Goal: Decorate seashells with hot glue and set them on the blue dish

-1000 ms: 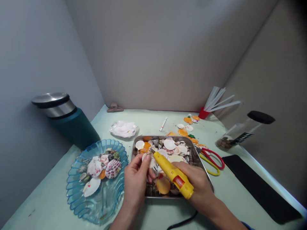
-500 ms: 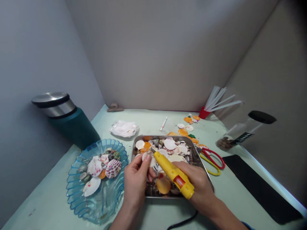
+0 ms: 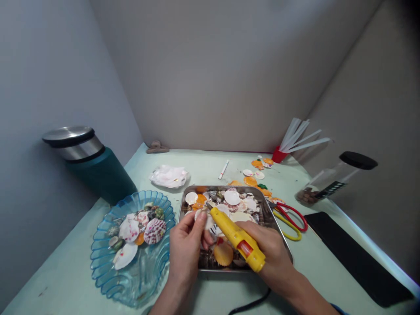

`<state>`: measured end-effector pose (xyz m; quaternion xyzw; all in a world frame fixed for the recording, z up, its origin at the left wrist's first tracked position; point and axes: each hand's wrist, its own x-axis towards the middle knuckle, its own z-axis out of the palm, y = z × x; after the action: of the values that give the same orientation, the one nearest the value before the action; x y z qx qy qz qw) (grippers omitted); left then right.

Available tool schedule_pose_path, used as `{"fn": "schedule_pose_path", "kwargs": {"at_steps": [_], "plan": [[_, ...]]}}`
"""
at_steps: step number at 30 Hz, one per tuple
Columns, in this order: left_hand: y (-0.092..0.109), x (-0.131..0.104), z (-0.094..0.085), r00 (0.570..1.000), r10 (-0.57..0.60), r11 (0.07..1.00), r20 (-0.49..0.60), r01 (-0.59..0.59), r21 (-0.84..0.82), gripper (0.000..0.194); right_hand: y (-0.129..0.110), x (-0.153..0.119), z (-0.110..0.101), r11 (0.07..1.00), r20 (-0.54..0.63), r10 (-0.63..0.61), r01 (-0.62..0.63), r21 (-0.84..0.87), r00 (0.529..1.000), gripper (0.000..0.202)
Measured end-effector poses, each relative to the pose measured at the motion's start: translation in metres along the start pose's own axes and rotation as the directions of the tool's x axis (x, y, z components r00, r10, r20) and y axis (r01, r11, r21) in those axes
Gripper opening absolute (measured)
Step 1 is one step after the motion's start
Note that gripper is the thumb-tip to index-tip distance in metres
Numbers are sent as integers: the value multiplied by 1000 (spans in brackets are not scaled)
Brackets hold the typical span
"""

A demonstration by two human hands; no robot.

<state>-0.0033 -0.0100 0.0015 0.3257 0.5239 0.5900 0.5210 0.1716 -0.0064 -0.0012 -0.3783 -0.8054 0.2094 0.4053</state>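
Observation:
Over the near left part of a metal tray [image 3: 239, 270] of shells, my left hand [image 3: 187, 238] pinches a small white shell [image 3: 198, 214] between thumb and fingers. My right hand [image 3: 267, 245] is wrapped round a yellow glue gun [image 3: 232, 232], whose metal tip points left and lies close to the held shell. Whether tip and shell touch is too small to tell. An orange shell [image 3: 223, 254] lies in the tray below the gun, and white shells [image 3: 232, 197] lie beyond it.
Left stand a blue shell-shaped dish [image 3: 138, 280] with shells and a teal bottle [image 3: 98, 175]. Right are red-and-yellow scissors [image 3: 297, 216], a black phone-like slab [image 3: 357, 258], a jar [image 3: 334, 181] and a red cup [image 3: 279, 155] of white sticks. A plastic bag [image 3: 169, 176] lies behind.

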Motion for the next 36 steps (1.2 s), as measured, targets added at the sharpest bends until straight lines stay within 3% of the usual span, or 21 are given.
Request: {"fn": "schedule_pose_path", "kwargs": {"at_steps": [36], "plan": [[-1, 1, 0, 1000, 13, 1000, -6, -13, -13, 35, -2, 1, -2, 999, 6, -24, 24, -26, 1000, 13]]}}
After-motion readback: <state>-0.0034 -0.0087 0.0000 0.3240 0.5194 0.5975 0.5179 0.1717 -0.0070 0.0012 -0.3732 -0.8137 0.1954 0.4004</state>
